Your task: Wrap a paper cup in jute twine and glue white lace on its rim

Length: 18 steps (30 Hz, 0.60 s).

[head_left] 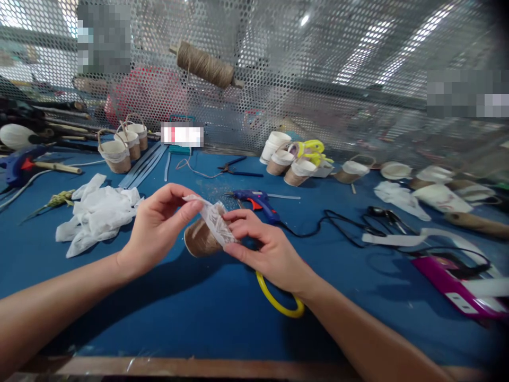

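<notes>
A small brown twine-covered cup (pixel 201 239) lies tilted between my hands, with a strip of white lace ribbon (pixel 216 222) along its rim. My left hand (pixel 165 220) pinches the loose end of the ribbon between thumb and fingers. On the other side, my right hand (pixel 264 241) is closed on the lace and the cup's rim; its fingers partly cover both. Just beyond the cup lies a blue glue gun (pixel 254 200) with a red trigger. A yellow loop (pixel 278 302) shows partly under my right wrist; what it belongs to is hidden.
White lace (pixel 101 209) is heaped at left. Finished-looking cups (pixel 115 156) with handles stand behind it, and more cups (pixel 300 172) stand at back right. Pliers (pixel 238 171) lie mid-table. A black cord (pixel 318 225) runs right, towards a magenta power strip (pixel 449 289). Perforated mesh (pixel 254 106) rises behind.
</notes>
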Available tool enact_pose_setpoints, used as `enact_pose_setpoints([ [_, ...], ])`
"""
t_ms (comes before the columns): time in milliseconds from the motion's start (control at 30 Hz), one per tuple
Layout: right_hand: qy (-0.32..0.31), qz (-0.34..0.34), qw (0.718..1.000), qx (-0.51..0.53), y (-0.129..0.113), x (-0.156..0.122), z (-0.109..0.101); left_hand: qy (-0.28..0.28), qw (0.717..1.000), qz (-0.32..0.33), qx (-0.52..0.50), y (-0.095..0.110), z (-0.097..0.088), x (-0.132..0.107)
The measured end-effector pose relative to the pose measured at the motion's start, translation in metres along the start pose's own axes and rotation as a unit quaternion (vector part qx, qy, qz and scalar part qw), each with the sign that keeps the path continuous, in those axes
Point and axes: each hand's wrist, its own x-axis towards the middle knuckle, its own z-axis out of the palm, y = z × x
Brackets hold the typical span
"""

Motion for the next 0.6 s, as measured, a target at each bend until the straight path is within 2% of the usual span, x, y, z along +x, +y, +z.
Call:
enact_pose_setpoints([
  [233, 0.011, -0.052, 0.998, -0.028, -0.0016, -0.0010, -0.0013, 0.008, 0.992, -0.096, -0.079, -0.0065, 0.0006, 0.0035],
  [600, -0.005, -0.074, 0.996, -0.047, -0.0050, -0.0014, 0.0005, -0.002, 0.987, -0.146, -0.071, -0.0100, 0.0009, 0.0040],
])
